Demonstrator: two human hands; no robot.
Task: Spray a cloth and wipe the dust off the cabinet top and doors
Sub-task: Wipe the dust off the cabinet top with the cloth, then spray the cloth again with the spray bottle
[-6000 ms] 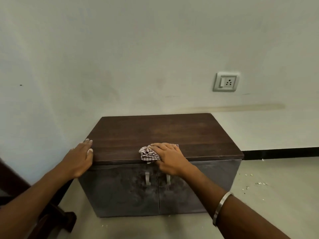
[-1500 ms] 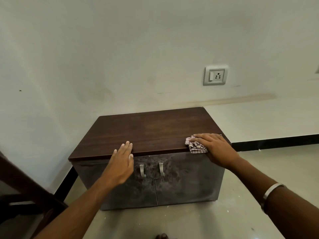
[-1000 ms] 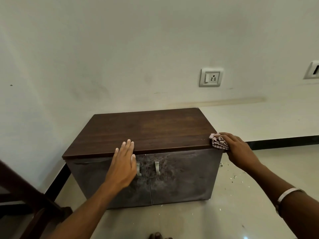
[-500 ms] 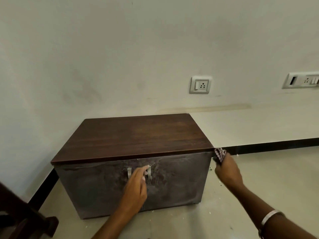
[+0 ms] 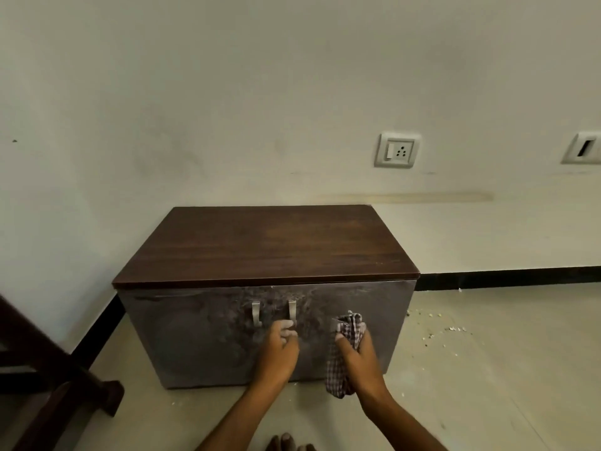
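Cloth (image 5: 345, 346), checked and bunched, sits in the right hand (image 5: 359, 356), whose fingers curl round it while its loose end hangs down past the wrist. That hand is raised in front of the right door (image 5: 354, 320) of the cabinet (image 5: 266, 245), thumb pointing up; whether the cloth touches the panel cannot be told. The left hand (image 5: 278, 351) reaches forward from below, fingers (image 5: 286, 330) curled just under the right-hand handle (image 5: 292, 310), holding nothing that shows. Both forearms rise from the lower edge. Dust smears mark the doors; crumbs lie on the floor (image 5: 471, 369) beside the cabinet.
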